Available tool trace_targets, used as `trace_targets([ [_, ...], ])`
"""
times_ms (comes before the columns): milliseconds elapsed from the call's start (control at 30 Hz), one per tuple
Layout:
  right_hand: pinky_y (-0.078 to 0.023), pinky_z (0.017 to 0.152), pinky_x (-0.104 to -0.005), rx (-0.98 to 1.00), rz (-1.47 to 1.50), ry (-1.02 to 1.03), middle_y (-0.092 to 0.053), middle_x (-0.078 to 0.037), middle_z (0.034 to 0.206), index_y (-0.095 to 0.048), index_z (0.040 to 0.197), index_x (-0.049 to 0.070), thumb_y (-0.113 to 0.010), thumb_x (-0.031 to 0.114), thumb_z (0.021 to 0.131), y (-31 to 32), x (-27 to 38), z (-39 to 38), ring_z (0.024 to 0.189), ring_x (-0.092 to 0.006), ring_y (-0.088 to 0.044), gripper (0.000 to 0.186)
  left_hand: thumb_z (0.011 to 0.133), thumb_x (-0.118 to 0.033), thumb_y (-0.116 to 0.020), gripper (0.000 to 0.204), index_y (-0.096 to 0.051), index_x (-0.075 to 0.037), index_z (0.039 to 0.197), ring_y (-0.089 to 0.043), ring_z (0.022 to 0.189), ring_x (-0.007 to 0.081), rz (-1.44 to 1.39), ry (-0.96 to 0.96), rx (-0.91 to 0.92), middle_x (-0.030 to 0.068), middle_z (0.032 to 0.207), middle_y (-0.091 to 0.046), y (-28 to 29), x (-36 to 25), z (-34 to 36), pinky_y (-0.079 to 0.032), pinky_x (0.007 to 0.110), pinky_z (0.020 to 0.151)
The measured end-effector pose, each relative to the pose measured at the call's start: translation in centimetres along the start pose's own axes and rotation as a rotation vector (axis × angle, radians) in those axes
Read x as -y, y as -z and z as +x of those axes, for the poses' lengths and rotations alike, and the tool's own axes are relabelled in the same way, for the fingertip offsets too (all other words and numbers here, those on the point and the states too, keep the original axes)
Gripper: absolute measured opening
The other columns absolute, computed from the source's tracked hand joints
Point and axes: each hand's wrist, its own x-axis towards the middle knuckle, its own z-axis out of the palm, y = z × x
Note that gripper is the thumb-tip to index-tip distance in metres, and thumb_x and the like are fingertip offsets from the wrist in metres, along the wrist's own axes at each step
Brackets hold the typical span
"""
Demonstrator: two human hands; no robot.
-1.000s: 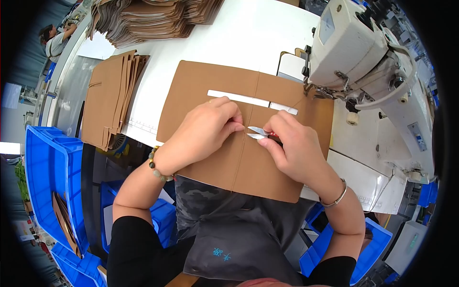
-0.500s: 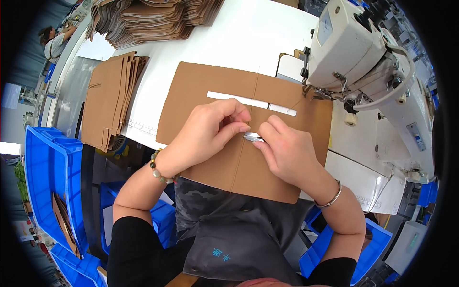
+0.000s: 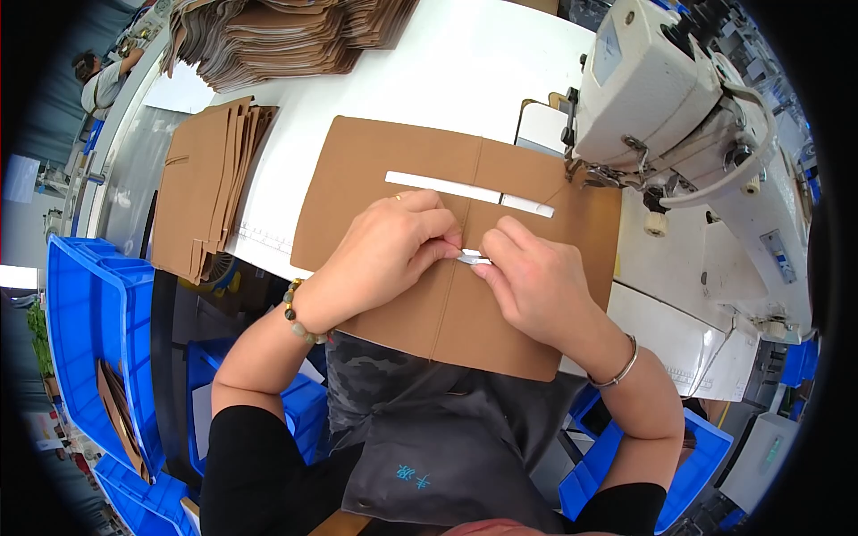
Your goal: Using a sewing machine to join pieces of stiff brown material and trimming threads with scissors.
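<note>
A flat brown panel (image 3: 357,152) with a lengthwise seam and a slot showing white lies on the white worktop (image 3: 465,62) before me. My right hand (image 3: 536,281) grips small silver thread snips (image 3: 474,257), their blades pointing left at the seam, now closed or nearly so. Just left of the tips, my left hand (image 3: 384,250) is pinched low on the panel; whatever is between its fingertips is too small to make out.
A white sewing machine (image 3: 652,98) stands at right. Stacked brown pieces lie at the back (image 3: 286,40) and left (image 3: 197,179). Blue bins sit at lower left (image 3: 98,295) and lower right (image 3: 661,482). A co-worker (image 3: 100,85) is at far upper left.
The snips' blades were spread a second ago and are now together. My right hand has moved slightly left and down; my left fingers have curled lower toward the blade tips.
</note>
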Motion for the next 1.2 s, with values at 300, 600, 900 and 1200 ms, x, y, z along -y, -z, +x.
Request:
trace_targets([
  [300, -0.048, 0.062, -0.0407, -0.038, 0.282, -0.229, -0.059, -0.009, 0.085, -0.056, 0.09, 0.006, -0.068, 0.016, 0.092, 0.8, -1.5, 0.6, 0.071, -0.0286, -0.062, 0.015, 0.083, -0.009, -0.076, 0.006, -0.07, -0.006, 0.083, -0.062, 0.078, 0.0292, 0.107, 0.061, 0.154, 0.0075, 0.08, -0.061, 6.2, -2.5, -6.0, -0.049, 0.039, 0.069],
  [600, -0.048, 0.064, -0.0389, -0.03, 0.325, -0.268, -0.06, -0.008, 0.084, -0.057, 0.088, 0.006, -0.067, 0.016, 0.093, 0.8, -1.2, 0.7, 0.072, -0.0269, -0.061, 0.015, 0.081, -0.016, -0.072, 0.008, -0.078, -0.01, 0.082, -0.07, 0.084, 0.0328, 0.368, 0.632, 0.221, 0.011, 0.083, -0.072, 5.2, 4.2, -17.6, -0.055, 0.044, 0.073],
  [900, -0.048, 0.065, -0.0387, -0.03, 0.295, -0.272, -0.06, -0.008, 0.085, -0.056, 0.089, 0.006, -0.066, 0.017, 0.093, 0.8, -1.1, 0.7, 0.073, -0.0268, -0.061, 0.016, 0.072, -0.017, -0.084, 0.013, -0.076, -0.01, 0.08, -0.072, 0.076, 0.0318, 0.552, 0.815, 0.069, 0.0096, 0.073, -0.071, -0.3, 10.1, -19.3, -0.057, 0.042, 0.066],
  [1200, -0.049, 0.066, -0.0377, -0.017, 0.315, -0.29, -0.06, -0.009, 0.086, -0.057, 0.092, 0.005, -0.068, 0.019, 0.093, 1.4, -1.1, 0.9, 0.075, -0.0277, -0.062, 0.018, 0.069, -0.03, -0.092, 0.04, -0.071, -0.015, 0.1, -0.066, 0.106, 0.0258, 0.17, -0.16, 0.01, 0.0016, 0.113, -0.069, 2.2, -4.9, -11.2, -0.052, 0.041, 0.09],
])
